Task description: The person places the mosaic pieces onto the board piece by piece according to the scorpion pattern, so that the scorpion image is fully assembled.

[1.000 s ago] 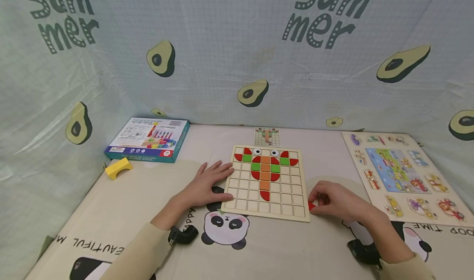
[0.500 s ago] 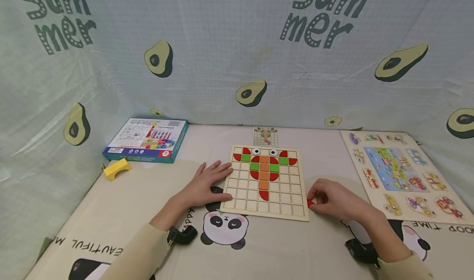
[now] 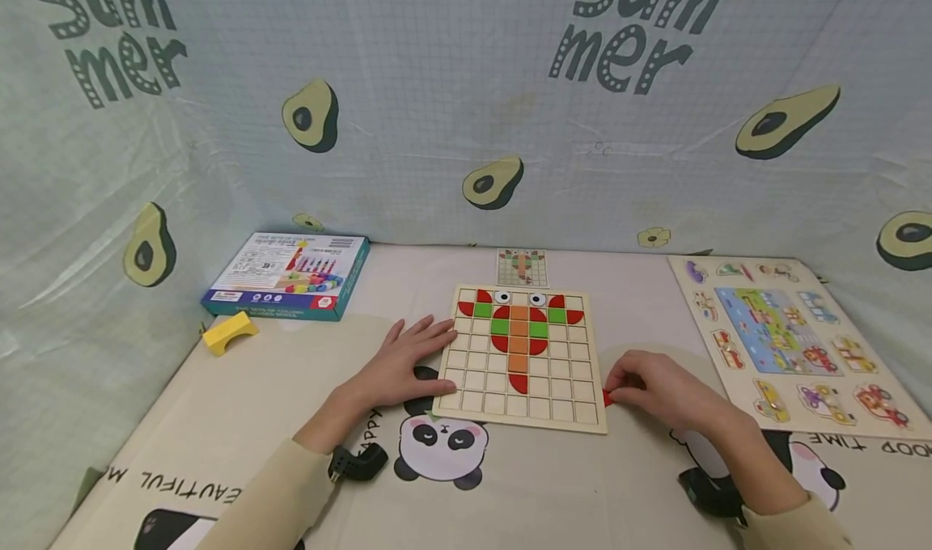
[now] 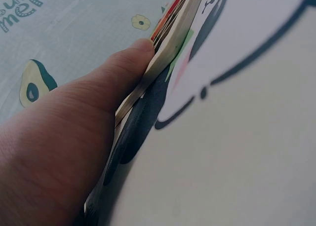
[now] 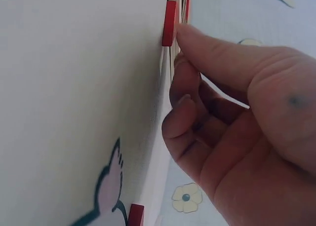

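A wooden grid board (image 3: pixel 561 408) lies flat on the table, with red, green and orange tiles and two eye pieces forming a figure on it. My left hand (image 3: pixel 396 368) rests with spread fingers along its left side. In the left wrist view the thumb (image 4: pixel 133 63) presses at the board's edge. Beside the board's lower right edge, my right hand (image 3: pixel 658 388) pinches a small red tile (image 5: pixel 169 23) between thumb and curled fingers. Another red piece (image 5: pixel 136 215) shows at the bottom of the right wrist view.
Behind the board lies a small picture card (image 3: pixel 521 268) with the same figure. A wooden puzzle board (image 3: pixel 739 388) is at the right. At the left are a flat box (image 3: pixel 291 271) and a yellow arch block (image 3: pixel 231 333). A printed wall sheet (image 3: pixel 408 129) stands behind.
The right fingers have closed slightly around the red tile, which stays at the board's right edge. The left hand keeps its place; the head view has shifted slightly.
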`<state>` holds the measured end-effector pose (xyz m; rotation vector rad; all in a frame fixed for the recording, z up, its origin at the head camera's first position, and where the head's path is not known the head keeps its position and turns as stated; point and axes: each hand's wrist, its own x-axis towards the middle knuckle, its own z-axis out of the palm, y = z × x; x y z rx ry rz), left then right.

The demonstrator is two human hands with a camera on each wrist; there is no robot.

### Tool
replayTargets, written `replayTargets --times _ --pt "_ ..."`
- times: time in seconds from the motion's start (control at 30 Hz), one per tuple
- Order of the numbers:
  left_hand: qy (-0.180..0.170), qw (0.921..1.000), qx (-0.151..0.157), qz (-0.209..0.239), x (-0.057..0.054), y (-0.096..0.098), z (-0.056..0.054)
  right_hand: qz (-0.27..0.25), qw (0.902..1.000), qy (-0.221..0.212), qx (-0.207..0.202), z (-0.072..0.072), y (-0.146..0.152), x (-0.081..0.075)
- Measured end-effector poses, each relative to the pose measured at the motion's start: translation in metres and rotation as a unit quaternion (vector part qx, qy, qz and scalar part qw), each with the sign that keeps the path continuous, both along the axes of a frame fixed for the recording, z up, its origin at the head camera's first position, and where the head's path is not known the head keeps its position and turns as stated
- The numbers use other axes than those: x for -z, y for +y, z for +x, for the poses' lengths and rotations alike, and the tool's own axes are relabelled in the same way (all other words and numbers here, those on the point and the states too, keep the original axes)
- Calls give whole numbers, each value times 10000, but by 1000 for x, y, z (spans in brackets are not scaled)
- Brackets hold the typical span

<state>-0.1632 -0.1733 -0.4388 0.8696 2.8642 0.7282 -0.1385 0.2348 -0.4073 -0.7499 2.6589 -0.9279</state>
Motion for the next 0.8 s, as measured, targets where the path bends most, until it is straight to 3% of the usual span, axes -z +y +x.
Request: replayTargets --times 0.5,0.8 --pt "50 10000 -1 18 0 0 -1 18 9999 79 -113 -2 2 2" --pt "91 9999 15 41 1 0 0 203 9990 312 253 -1 2 1"
